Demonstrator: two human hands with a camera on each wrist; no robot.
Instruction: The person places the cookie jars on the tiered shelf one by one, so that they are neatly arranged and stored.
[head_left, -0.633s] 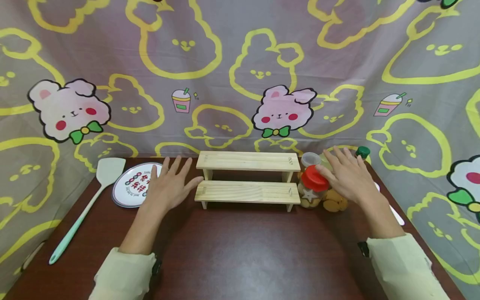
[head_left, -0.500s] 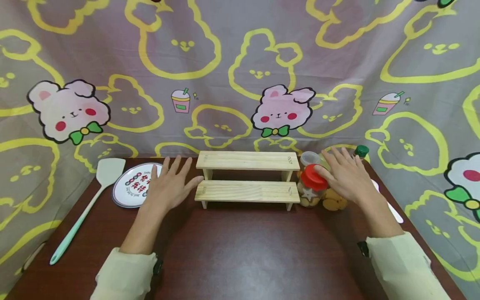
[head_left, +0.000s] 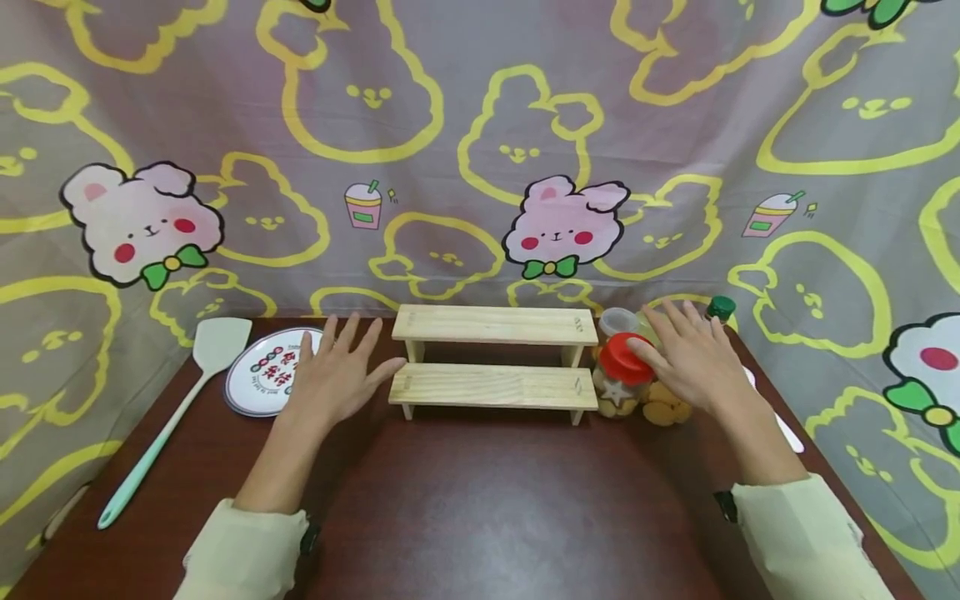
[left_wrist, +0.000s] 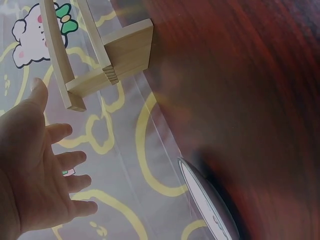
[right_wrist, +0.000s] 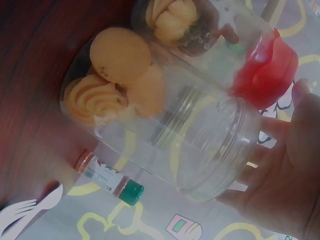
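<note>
Jar w/ cookies, no lid seen, on table to R of wooden stand, just beside red-lidded jar. R hand spread over both, can't tell if touching. L hand also spread, gripping nothing, between plate & stand. Prob. at ready stage, w/o any grasp yet. For next move, prob. need to lower R hand & curl fingers round one jar w/o knocking neighbour.
</note>
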